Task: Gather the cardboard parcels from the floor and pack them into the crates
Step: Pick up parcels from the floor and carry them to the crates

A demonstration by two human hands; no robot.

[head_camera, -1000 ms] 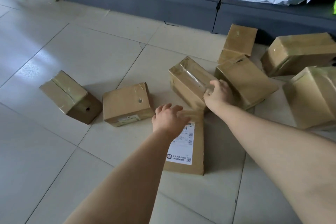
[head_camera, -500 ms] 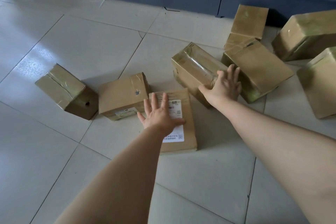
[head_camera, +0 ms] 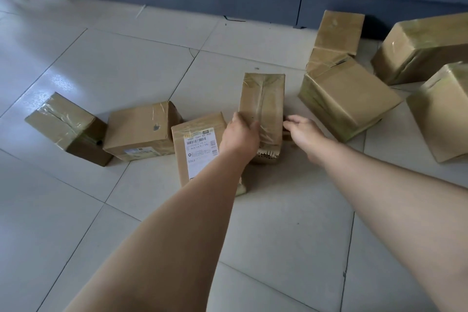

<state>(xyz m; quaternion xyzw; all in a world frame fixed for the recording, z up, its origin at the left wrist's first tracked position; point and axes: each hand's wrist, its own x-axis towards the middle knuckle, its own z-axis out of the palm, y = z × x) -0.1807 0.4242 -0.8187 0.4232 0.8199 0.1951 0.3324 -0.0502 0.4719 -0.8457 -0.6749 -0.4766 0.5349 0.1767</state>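
A: Position of the taped parcel [head_camera: 262, 104]?

B: On the floor [head_camera: 106, 63], straight ahead, between the two hands. Its long axis runs directly away from the person.

A: Hands?

B: Left hand [head_camera: 239, 135] is curled over the parcel's left long edge and holds it. Right hand [head_camera: 304, 132] is half open and holds nothing, fingertips at the right side; contact not resolvable. Judgement: the right must meet the opposite long side before any lift.

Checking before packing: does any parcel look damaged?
Yes. The plain parcel left of the labelled parcel has a dark puncture on top; the taped parcel the left hand grips is torn ragged at its near end.
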